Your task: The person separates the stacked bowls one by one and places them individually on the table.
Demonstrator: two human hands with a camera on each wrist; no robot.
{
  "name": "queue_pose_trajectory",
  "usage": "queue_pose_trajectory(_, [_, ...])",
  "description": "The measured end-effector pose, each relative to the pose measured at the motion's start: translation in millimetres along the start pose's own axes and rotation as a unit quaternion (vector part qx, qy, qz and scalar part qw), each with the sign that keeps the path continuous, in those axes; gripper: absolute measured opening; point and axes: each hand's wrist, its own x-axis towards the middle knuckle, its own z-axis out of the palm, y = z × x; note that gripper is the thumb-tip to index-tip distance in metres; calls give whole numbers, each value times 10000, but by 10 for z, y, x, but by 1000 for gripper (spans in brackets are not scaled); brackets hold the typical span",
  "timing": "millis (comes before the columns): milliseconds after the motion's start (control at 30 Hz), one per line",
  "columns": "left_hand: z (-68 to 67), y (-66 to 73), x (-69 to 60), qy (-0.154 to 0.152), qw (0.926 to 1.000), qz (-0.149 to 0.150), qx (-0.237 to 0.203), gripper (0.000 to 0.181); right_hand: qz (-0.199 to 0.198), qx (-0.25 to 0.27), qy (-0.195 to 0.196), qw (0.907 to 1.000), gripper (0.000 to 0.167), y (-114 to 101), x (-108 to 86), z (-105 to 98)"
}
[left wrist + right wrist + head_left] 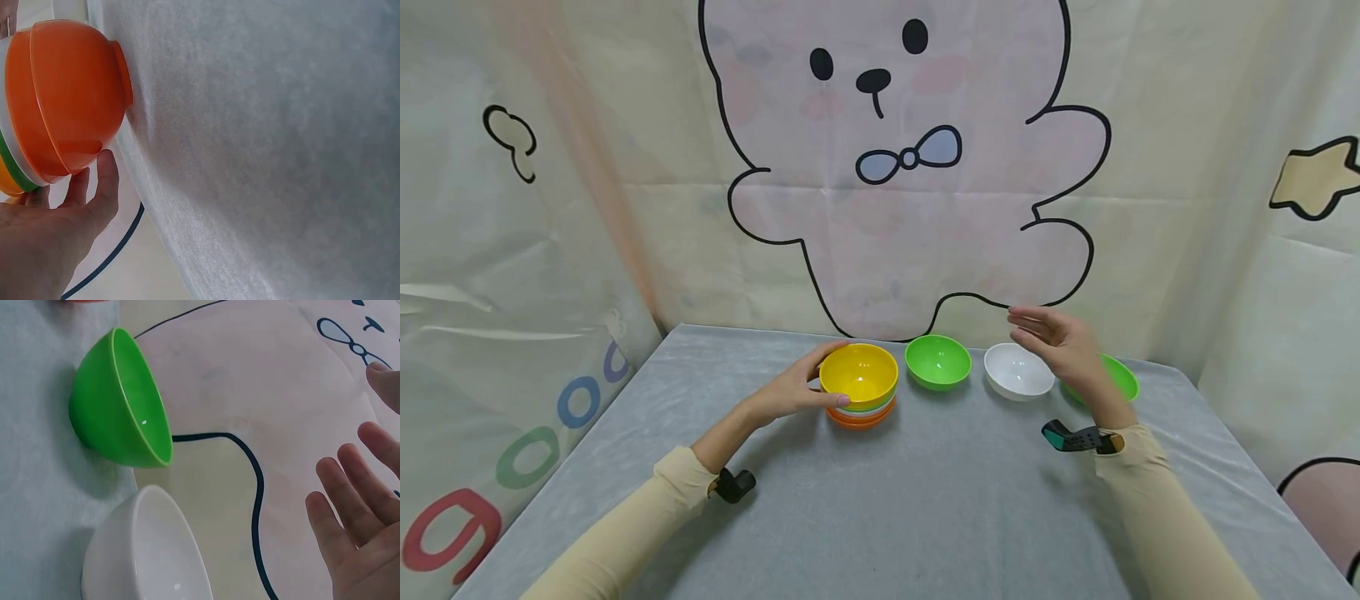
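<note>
A stack of nested bowls stands near the table's back edge, a yellow bowl (859,375) on top and orange bowls (75,94) at the bottom, with white and green rims between them. My left hand (790,390) grips the stack from its left side, thumb at the front and fingers round the back. My right hand (1060,346) is raised above the white bowl (1018,372), fingers extended and touching nothing. In the right wrist view the right hand (362,525) is apart from the green bowl (119,400) and the white bowl (144,550).
To the right of the stack stands a green bowl (937,362), then the white bowl, then another green bowl (1120,379) partly behind my right forearm. A grey cloth covers the table (925,500). A printed curtain (880,250) hangs directly behind its back edge.
</note>
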Motion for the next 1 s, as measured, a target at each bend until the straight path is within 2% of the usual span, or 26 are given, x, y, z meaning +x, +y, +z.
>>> queue_pose_trajectory(333, [-4, 2, 4, 2, 10000, 16, 22, 88, 235, -160, -407, 9988, 43, -73, 127, 170])
queue_pose_trajectory(533, [-6, 5, 1, -10, 10000, 47, 17, 88, 124, -107, -697, 9974, 44, -86, 169, 287])
queue_pose_trajectory(1000, [-7, -14, 7, -33, 10000, 73, -45, 90, -43, 287, -1158, 9929, 44, -7, 72, 571])
